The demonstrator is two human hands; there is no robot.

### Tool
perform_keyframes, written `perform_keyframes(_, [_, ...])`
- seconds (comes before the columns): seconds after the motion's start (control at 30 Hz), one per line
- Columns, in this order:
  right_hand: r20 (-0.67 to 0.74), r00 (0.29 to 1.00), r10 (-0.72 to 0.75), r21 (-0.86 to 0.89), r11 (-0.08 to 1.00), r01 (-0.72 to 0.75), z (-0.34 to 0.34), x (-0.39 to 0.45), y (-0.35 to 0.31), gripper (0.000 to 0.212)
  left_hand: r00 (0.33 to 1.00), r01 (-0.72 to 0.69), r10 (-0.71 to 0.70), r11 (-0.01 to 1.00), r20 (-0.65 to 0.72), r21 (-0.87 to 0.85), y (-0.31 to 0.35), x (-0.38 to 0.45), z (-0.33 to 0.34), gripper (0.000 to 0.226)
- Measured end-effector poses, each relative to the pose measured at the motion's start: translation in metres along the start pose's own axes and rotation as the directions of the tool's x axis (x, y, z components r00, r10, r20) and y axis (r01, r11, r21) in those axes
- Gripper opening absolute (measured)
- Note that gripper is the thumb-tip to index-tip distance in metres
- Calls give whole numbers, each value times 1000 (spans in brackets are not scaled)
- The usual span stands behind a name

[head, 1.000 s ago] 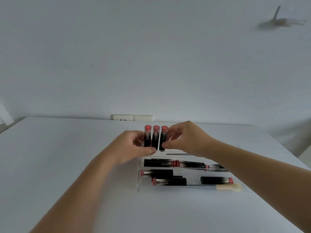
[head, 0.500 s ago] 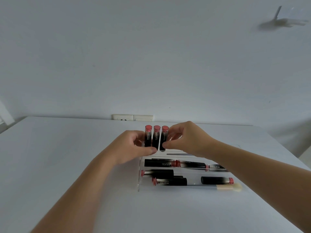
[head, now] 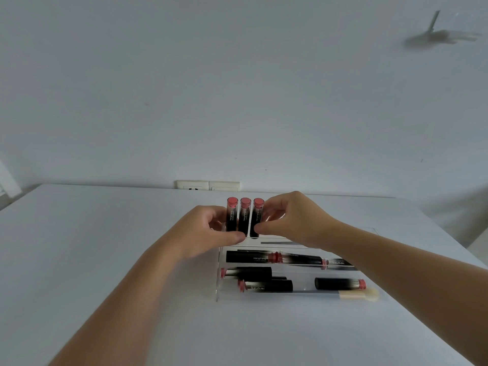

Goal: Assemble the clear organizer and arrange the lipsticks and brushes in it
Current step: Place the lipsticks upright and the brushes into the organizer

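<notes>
Several lipsticks (head: 260, 285) lie on their sides nearest the camera in the front of the clear organizer (head: 217, 289), beside a pale brush (head: 356, 295) along its front edge. Behind them both hands meet at the back row: the left hand (head: 208, 233) pinches narrowly at the base of three upright lipsticks (head: 245, 216), and the right hand (head: 293, 220) closes on the rightmost one. Compared with a second ago almost nothing has shifted; the trio stands as it did, hands barely adjusted. I judge this as fine seating of the row, with the lying lipsticks still to be stood up.
</notes>
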State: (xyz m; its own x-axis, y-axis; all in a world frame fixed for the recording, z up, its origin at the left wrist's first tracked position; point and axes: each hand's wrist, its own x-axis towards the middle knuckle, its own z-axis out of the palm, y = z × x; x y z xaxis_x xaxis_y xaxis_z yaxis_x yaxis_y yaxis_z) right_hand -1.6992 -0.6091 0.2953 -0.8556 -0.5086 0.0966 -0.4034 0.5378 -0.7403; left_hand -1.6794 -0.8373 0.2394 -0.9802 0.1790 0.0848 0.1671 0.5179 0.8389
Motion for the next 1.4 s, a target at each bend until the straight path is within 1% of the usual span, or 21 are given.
perform_keyframes(0.37, [6,1000,5,-19,1000,-5,0,2,0,13,1000,10,-10,1000,1,-2,-2,1,0,43])
perform_keyframes(0.53, [1,1000,24,-22,999,-24,0,3,0,11,1000,12,-12,1000,0,-11,-1,1,0,42])
perform_keyframes(0.77, [-4,1000,15,-10,1000,-15,0,2,0,11,1000,5,-5,1000,5,-13,-2,1,0,43])
perform_keyframes(0.93, [-8,1000,-2,-5,1000,2,1,1,-1,17,1000,0,0,1000,3,-7,-2,1,0,43])
perform_keyframes(1.4, [1,1000,-3,-13,1000,3,0,3,2,15,1000,-6,6,1000,1,10,-2,0,-1,42])
